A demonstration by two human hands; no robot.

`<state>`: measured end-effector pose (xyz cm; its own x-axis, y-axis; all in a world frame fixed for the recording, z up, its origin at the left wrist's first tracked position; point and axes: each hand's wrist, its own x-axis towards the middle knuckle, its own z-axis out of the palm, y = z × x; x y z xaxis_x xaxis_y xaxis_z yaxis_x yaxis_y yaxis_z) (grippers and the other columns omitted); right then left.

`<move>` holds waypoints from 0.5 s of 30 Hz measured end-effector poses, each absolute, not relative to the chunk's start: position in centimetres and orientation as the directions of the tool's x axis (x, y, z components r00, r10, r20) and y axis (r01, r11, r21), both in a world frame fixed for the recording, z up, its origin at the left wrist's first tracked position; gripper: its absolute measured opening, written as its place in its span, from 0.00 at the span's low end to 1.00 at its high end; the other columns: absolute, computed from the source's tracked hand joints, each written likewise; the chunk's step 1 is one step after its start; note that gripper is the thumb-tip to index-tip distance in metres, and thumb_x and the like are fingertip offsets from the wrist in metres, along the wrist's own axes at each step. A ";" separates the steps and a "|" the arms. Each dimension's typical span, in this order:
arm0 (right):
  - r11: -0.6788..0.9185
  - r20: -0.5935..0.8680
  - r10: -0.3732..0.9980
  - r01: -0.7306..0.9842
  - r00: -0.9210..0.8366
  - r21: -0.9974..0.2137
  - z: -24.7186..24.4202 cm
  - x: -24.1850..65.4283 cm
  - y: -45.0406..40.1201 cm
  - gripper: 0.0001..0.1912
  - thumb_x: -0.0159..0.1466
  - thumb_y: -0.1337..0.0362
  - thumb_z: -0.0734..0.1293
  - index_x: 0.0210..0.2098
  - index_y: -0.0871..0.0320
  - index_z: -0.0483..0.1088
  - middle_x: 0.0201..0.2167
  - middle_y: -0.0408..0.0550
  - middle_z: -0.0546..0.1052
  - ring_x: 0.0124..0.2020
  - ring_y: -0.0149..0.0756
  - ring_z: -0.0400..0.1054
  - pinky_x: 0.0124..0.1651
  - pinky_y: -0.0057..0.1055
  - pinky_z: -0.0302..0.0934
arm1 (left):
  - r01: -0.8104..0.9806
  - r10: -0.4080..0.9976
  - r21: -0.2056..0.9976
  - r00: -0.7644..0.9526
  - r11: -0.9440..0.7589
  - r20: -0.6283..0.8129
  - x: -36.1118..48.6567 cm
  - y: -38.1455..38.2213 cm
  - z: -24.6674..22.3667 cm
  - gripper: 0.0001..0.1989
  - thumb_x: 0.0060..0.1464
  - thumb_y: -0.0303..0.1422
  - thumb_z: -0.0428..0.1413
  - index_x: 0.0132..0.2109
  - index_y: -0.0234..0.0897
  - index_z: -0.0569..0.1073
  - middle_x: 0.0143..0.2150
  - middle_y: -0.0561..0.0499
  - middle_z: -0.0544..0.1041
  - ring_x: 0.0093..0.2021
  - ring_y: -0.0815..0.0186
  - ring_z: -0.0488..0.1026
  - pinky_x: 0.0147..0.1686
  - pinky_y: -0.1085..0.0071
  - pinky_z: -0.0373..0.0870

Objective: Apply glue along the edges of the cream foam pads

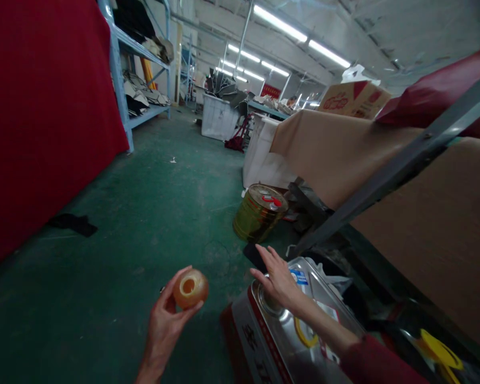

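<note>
head-worn view, facing forward and down, hands close below

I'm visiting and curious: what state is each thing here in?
Amber pot, mouth uncovered
Left hand, fingers closed on the amber pot
Big tin, upright, opening partly hidden
Right hand, open over the big tin
Gold drum, upright
Black cloth, crumpled
Ceiling lights, lit

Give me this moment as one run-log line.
left hand: holds round amber container, opening visible | right hand: fingers spread over metal tin, contact unclear | gold drum: on green floor
</note>
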<state>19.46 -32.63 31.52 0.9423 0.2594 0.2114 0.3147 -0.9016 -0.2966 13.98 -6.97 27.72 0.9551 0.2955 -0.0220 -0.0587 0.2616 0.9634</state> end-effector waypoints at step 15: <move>-0.882 0.360 0.347 0.432 0.866 -0.190 31.3 18.0 -33.4 0.30 0.66 0.57 0.54 0.64 0.49 0.37 0.64 0.47 0.52 0.65 0.49 0.36 0.59 0.57 0.44 | 0.044 0.341 0.977 0.933 0.208 -0.114 12.6 -8.2 26.2 0.34 0.23 0.35 0.70 0.45 0.38 0.75 0.49 0.46 0.76 0.49 0.49 0.72 0.45 0.61 0.74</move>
